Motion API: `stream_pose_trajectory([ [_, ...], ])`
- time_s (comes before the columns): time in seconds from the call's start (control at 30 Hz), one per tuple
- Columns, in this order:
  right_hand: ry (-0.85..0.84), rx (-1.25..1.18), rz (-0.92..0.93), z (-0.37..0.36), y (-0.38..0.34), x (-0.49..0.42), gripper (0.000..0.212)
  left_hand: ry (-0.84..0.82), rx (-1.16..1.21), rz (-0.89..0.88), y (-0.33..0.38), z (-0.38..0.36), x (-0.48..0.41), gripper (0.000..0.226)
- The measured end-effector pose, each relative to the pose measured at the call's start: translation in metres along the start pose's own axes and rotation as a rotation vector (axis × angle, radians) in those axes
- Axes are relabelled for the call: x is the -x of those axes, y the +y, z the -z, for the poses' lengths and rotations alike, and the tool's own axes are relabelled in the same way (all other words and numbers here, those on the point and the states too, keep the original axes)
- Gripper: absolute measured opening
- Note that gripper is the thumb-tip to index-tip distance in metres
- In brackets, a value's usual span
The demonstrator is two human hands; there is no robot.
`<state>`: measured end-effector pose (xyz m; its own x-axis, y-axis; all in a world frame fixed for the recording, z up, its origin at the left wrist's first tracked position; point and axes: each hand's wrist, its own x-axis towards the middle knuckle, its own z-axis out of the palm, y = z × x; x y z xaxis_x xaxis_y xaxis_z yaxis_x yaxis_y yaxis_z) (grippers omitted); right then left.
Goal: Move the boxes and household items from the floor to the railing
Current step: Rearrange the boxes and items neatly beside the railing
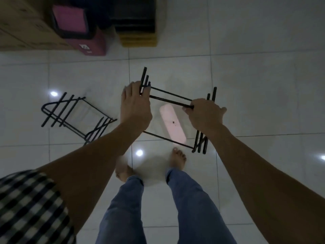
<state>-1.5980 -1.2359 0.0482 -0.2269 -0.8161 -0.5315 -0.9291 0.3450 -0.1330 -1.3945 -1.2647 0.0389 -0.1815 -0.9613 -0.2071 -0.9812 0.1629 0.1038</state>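
Hanging above the tiled floor (pixel 255 85), a black wire rack (pixel 168 101) is held at both ends: left grip (pixel 135 104) curled round its end bars, right grip (pixel 204 114) round a crossbar.

The floor (pixel 263 76) is glossy white tile, mirroring lamps. Centre frame, the rack (pixel 168 98) is matt black metal rod. The upper-left box (pixel 21 23) looks like plain brown cardboard.

Place: you're in a home, it seems.
Floor: glossy white floor tiles (pixel 255 76) under your bare feet (pixel 178 160).
Storage: stacked brown cardboard boxes (pixel 21 23).
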Motion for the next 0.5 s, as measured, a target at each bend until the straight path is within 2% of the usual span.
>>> stream_pose_trajectory([
  [0.13,-0.025,-0.189,-0.165,0.002,0.026,-0.009,0.031,-0.023,0.096,0.036,0.050,-0.008,-0.018,0.078],
  [0.3,0.019,-0.420,-0.150,-0.010,0.038,-0.035,0.028,-0.120,0.207,0.012,0.090,-0.033,-0.039,0.077],
  [0.5,0.144,-0.632,-0.294,0.004,0.031,-0.075,0.027,-0.416,0.385,-0.035,0.100,-0.052,-0.058,0.065],
])
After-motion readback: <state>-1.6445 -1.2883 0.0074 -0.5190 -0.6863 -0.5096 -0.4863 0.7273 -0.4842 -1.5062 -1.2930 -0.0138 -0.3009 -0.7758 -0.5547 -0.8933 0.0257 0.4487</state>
